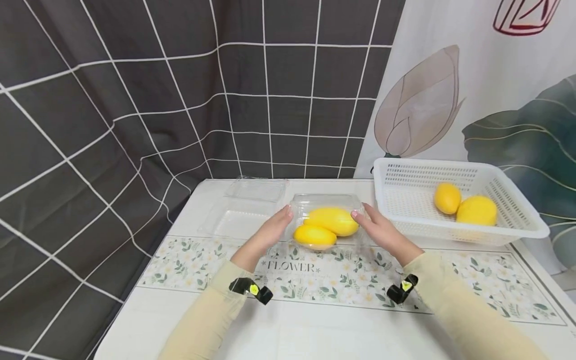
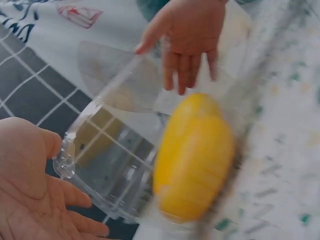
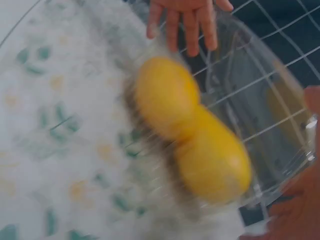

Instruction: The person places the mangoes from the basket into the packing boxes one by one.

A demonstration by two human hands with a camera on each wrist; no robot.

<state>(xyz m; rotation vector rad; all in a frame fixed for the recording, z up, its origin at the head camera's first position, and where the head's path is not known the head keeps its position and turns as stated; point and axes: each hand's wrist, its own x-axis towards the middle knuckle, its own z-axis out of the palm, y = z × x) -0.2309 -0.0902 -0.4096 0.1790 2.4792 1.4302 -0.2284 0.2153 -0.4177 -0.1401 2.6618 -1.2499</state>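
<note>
Plastic box (image 1: 326,199), two yellow fruits (image 1: 332,221) inside, our left hand (image 1: 269,231) and right hand (image 1: 383,233) either side, fingers (image 3: 191,30) spread, fairly straight, white basket (image 1: 418,226) at right, counter (image 1: 315,327) below.

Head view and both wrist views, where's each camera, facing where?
Head: on the head, facing forward-down at the box; left hand, right hand, sleeves show.
Left: on the left wrist, facing the fruit; left hand near, right beyond.
Right: on the right wrist, facing the fruit; right hand near, left beyond.
Wrist views share box and fruit.
</note>
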